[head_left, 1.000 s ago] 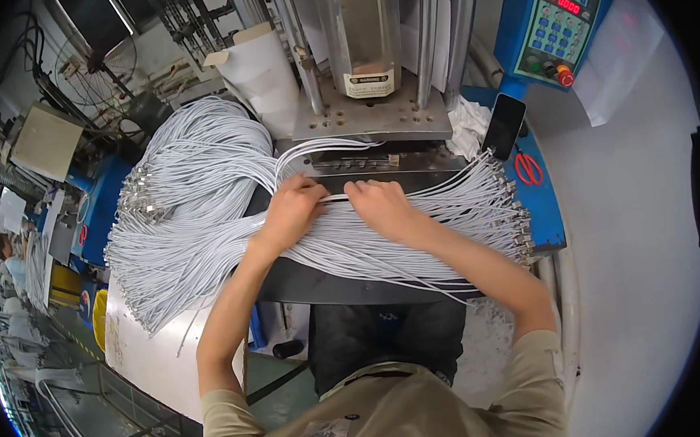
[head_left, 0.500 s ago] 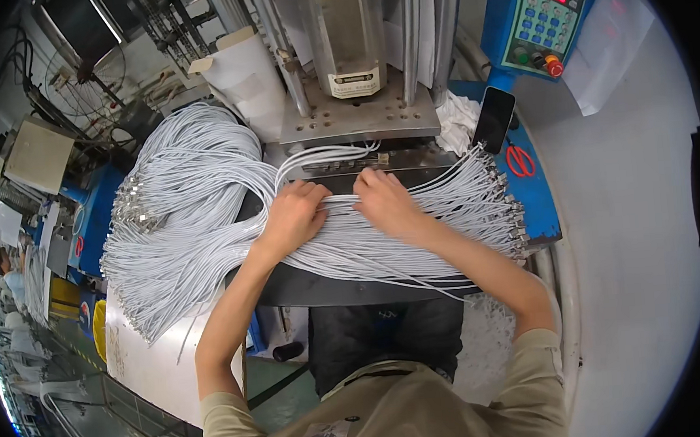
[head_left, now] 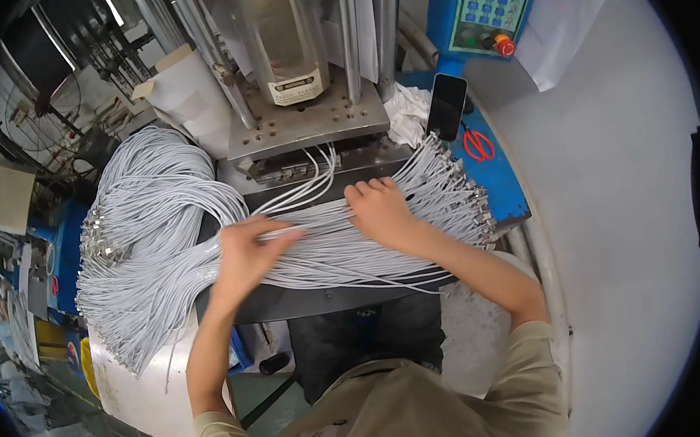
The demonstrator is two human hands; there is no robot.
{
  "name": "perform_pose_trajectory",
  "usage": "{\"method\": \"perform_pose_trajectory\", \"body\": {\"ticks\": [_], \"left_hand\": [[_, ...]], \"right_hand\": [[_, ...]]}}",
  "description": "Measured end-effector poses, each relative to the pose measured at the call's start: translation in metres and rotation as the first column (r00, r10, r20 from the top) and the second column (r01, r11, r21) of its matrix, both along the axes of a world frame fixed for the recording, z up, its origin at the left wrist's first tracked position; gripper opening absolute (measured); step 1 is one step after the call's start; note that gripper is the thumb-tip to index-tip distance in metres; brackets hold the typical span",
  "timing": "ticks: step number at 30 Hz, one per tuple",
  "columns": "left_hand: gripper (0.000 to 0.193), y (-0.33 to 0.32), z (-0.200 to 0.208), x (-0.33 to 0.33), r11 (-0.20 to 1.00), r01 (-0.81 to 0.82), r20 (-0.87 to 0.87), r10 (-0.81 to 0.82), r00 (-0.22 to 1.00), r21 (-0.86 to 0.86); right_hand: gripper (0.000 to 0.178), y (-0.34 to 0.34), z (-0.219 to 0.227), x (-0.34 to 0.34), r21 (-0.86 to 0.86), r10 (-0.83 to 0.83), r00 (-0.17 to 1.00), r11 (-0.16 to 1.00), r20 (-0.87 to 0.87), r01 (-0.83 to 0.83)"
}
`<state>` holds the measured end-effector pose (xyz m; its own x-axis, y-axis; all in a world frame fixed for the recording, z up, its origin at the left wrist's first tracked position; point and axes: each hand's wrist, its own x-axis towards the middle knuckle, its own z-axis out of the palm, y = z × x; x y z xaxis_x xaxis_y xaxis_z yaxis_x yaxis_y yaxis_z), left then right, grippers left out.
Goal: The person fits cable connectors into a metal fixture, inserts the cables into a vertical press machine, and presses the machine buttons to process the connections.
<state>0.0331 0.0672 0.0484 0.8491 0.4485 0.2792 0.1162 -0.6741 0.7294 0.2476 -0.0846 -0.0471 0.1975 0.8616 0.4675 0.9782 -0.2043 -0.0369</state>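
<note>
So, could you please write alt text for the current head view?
A person's left hand and right hand are over a wide spread of white cables in front of a metal press. More cables loop at left; a phone, red scissors and a blue control box are at right.

A thick sheaf of thin, pale grey-white cables (head_left: 328, 256) lies along the black worktop (head_left: 315, 302), roughly parallel to its front edge, with metal-tipped ends (head_left: 479, 205) fanned out at the right, the other part spread and looped beyond the left edge, and a few strands (head_left: 303, 191) bending toward the back edge.
</note>
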Motion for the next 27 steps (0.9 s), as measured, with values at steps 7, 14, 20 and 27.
{"method": "perform_pose_trajectory", "body": {"ticks": [7,14,20,27], "left_hand": [[0.026,0.085,-0.060,-0.055,0.672,-0.050,0.256,0.348,0.902,-0.739],[0.025,0.006,-0.019,-0.002,0.897,-0.181,0.133,0.253,0.958,-0.403],[0.025,-0.006,-0.025,0.005,0.960,-0.098,0.088,0.125,0.988,-0.261],[0.036,0.055,-0.038,-0.036,0.588,-0.027,0.303,0.455,0.837,-0.808]], "right_hand": [[0.023,0.012,0.007,-0.013,0.019,0.046,0.996,0.999,-0.080,-0.045],[0.020,-0.046,0.034,0.036,-0.022,-0.005,0.973,1.000,-0.230,0.000],[0.020,-0.051,0.049,0.036,0.224,0.045,0.978,0.975,-0.203,0.002],[0.017,0.002,-0.010,0.000,0.141,-0.033,0.999,0.989,0.004,0.032]]}}
